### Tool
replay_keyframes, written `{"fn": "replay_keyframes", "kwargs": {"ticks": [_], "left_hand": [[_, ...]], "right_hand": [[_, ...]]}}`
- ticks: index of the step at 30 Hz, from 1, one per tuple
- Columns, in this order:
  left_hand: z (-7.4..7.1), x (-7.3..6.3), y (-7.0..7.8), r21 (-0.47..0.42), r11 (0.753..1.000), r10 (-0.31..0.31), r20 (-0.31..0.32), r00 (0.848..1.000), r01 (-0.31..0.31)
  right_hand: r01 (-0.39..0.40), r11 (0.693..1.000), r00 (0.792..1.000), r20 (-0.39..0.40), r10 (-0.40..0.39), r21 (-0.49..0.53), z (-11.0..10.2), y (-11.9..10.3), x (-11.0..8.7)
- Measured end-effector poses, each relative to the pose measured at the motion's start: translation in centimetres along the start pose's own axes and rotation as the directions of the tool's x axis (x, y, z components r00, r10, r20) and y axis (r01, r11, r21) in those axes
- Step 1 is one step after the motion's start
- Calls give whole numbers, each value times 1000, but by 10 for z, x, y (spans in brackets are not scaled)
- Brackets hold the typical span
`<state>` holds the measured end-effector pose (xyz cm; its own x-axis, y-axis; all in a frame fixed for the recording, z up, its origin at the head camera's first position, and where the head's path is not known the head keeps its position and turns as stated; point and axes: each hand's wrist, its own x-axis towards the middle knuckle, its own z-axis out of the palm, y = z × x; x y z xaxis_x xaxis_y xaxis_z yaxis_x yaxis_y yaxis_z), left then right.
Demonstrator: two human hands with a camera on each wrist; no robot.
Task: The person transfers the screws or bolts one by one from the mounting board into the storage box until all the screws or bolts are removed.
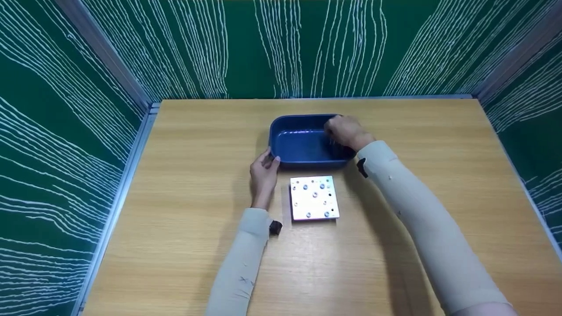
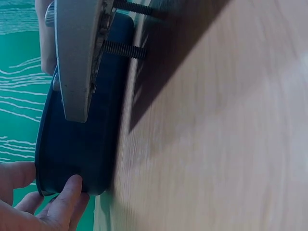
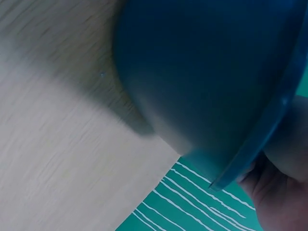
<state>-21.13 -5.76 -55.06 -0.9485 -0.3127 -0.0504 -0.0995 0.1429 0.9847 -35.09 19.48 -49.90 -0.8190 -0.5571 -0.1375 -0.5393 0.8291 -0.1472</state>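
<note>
A deep blue plastic tray (image 1: 307,163) stands on the table. My left hand (image 1: 264,173) holds its near left corner, thumb on one wall and fingers round the other, as the left wrist view shows too. My right hand (image 1: 347,131) reaches over the right end into the tray with curled fingers. The tray wall hides its fingertips in the right wrist view, and I cannot tell what they hold. Before the tray is a square metal plate (image 1: 314,206) with bolt heads and holes on top. Threaded bolts (image 2: 122,49) stick out from its underside.
The wooden table (image 1: 189,184) reaches to a metal frame rail (image 1: 118,193) on the left. Green walls (image 1: 241,48) with white wavy lines stand behind and at both sides. Black wrist cameras sit at both sleeve cuffs.
</note>
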Motion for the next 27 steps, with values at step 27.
{"fn": "replay_keyframes", "kwargs": {"ticks": [27], "left_hand": [[0, 2, -1, 6, 1000, 0, 5, 1000, 0]], "right_hand": [[-40, 999, 998, 48, 38, 33, 9, 5, 14]]}}
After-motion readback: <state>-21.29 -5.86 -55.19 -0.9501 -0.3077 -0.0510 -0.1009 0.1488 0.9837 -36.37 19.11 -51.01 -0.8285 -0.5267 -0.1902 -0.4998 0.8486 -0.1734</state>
